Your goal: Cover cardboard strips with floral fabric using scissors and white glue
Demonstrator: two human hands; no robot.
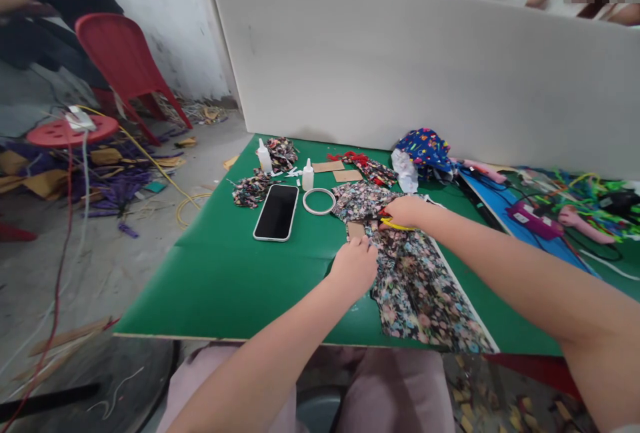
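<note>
Head view — floral fabric [420, 286] under fingers [367, 244]

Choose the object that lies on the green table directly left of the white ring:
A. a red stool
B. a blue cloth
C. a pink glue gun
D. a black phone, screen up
D: the phone lies flat on the green table, just left of the white ring.
</note>
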